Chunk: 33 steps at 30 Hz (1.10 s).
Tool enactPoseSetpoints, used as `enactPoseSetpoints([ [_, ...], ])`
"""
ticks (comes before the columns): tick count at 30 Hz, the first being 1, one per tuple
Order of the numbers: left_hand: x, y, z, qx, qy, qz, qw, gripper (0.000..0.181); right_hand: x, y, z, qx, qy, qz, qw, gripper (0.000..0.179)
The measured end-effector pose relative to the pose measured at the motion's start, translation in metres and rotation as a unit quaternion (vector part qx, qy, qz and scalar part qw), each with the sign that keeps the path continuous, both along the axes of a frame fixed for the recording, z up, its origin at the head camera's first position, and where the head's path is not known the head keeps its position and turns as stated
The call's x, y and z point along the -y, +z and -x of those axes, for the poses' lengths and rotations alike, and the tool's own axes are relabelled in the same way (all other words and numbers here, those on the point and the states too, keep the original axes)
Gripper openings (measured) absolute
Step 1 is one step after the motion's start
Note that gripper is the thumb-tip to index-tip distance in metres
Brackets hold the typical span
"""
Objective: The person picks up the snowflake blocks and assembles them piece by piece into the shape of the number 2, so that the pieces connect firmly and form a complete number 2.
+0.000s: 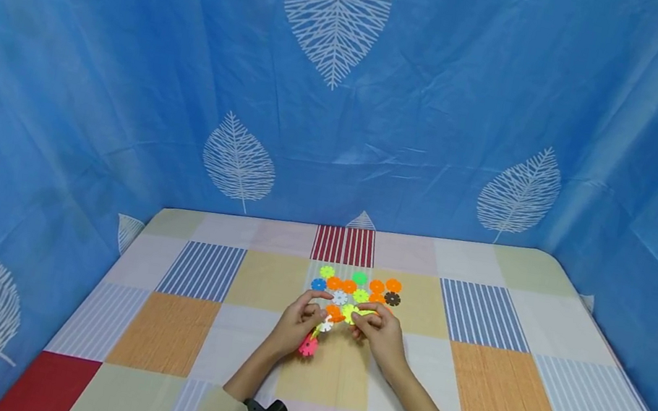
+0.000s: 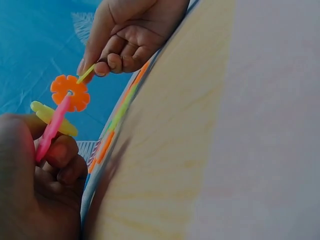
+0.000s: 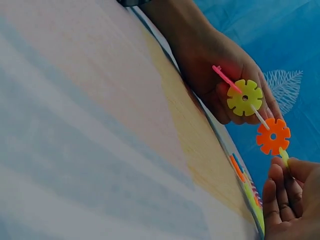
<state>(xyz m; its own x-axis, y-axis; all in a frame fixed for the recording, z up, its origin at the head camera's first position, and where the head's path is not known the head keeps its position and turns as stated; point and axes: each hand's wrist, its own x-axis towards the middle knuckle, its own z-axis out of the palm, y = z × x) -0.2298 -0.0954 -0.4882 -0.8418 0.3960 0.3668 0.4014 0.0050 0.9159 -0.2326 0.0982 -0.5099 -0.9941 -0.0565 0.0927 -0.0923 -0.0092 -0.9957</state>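
Observation:
My left hand point(image 1: 298, 321) grips a short chain of notched plastic discs. In it a pink disc point(image 2: 52, 129), a yellow disc point(image 3: 245, 98), a white disc point(image 3: 260, 118) and an orange disc point(image 3: 273, 136) join at angles. The orange one stands at the far end, facing my right hand point(image 1: 383, 336). Between thumb and fingertips, that hand pinches another yellow disc point(image 2: 86, 74), seen nearly edge-on. Its edge meets the orange disc's rim in both wrist views. Both hands are held above the tabletop, and the left fingers partly hide the chain.
Loose discs lie on the patchwork tablecloth point(image 1: 324, 381) just beyond the hands, among them a blue disc point(image 1: 318, 284), a green disc point(image 1: 359, 278) and a dark brown disc point(image 1: 392, 298). A blue leaf-printed curtain point(image 1: 422, 126) stands behind and at both sides.

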Motion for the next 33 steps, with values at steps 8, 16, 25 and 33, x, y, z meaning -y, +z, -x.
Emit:
enactPoseSetpoints([
  [8,-0.01,0.004,-0.007,-0.06,0.026,0.02,0.9977,0.024,0.002,0.0,-0.002,-0.006,-0.001,0.047,0.9989,0.023],
  [16,-0.009,0.009,-0.008,-0.071,0.057,0.015,0.9957,0.025,0.007,0.005,-0.003,-0.029,0.002,0.054,0.9981,0.025],
  [25,0.024,0.026,0.005,-0.06,0.109,-0.061,0.9904,0.029,0.016,0.001,0.024,-0.169,-0.108,-0.186,0.9619,0.015],
  [33,0.044,0.036,0.008,-0.063,0.202,-0.093,0.9729,0.031,0.053,-0.005,0.067,-0.237,-0.069,-0.473,0.8457,0.035],
])
